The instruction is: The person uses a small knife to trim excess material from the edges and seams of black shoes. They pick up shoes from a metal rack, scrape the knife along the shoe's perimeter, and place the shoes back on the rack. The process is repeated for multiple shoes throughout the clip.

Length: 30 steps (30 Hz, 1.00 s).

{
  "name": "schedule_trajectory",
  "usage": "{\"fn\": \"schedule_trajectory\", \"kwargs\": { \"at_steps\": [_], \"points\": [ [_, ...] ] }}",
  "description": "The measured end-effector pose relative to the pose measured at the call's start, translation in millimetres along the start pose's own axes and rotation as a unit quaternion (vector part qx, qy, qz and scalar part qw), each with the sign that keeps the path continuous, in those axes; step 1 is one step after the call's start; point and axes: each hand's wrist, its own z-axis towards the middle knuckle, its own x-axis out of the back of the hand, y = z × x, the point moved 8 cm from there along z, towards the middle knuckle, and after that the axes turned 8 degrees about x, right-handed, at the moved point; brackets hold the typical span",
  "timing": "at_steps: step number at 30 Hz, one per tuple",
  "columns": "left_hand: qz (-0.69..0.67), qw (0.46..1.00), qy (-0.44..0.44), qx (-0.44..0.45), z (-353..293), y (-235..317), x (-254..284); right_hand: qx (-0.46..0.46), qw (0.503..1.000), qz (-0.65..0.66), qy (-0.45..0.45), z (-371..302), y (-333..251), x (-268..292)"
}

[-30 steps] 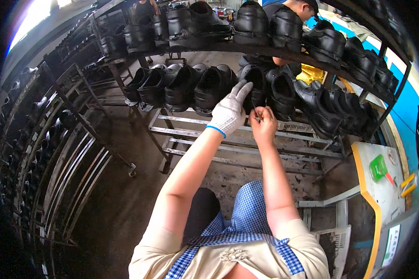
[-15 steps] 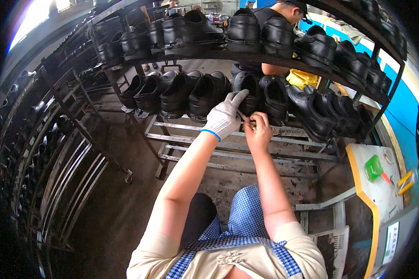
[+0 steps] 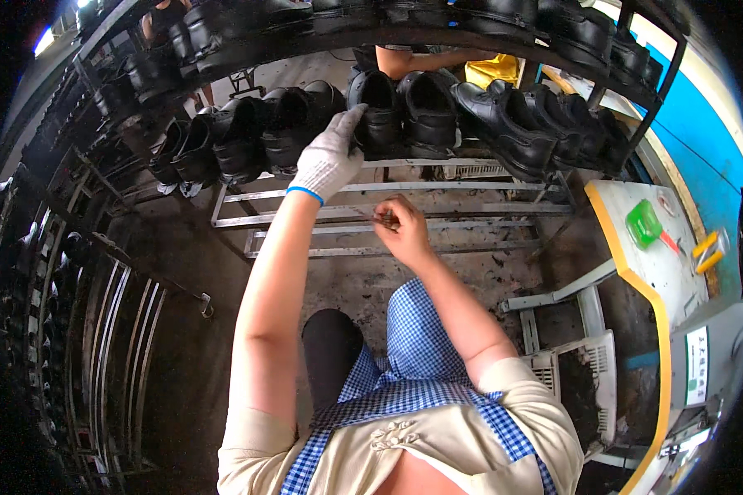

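Observation:
My left hand [image 3: 328, 157], in a white knit glove with a blue cuff, reaches up to the lower shelf. Its fingers are stretched out against the left side of a black shoe [image 3: 377, 124] standing heel toward me. Below the shelf and apart from the shoes, my right hand [image 3: 404, 231] is bare and closed. A small thin tool [image 3: 378, 219] pokes out leftward from its fingers; most of it is hidden, so its kind is unclear. Another black shoe [image 3: 429, 120] stands just right of the touched one.
More black shoes line the upper shelf [image 3: 305, 33] and both ends of the lower row. Metal bars [image 3: 338, 210] run beneath. At right, a yellow-edged table [image 3: 615, 202] bears a green brush [image 3: 644, 223] and a yellow-handled tool [image 3: 706, 252]. Behind the rack shows another person's arm [image 3: 421, 62].
My right hand has drawn down and away from the shoe, its thin tool still in its fingers. The left hand stays at the shoe. The view has shifted, showing the rack higher and further left.

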Motion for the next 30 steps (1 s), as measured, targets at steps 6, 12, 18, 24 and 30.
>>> {"fn": "schedule_trajectory", "kwargs": {
  "at_steps": [6,12,18,24,30],
  "points": [
    [0.003,1.000,0.003,0.001,-1,6,3,0.000,0.985,-0.072,0.158,55,-6,44],
    [0.003,1.000,0.026,-0.003,0,3,-4,-0.022,0.973,-0.188,0.133,94,3,33],
    [0.009,1.000,0.020,0.002,-2,8,-1,-0.008,0.973,-0.228,0.034,98,4,24],
    [0.005,0.999,0.019,0.025,-1,2,-3,0.024,0.961,-0.274,-0.033,103,-15,19],
    [0.020,0.999,0.012,0.026,-4,6,-4,0.055,0.982,-0.179,-0.019,95,-14,13]
  ]
}}
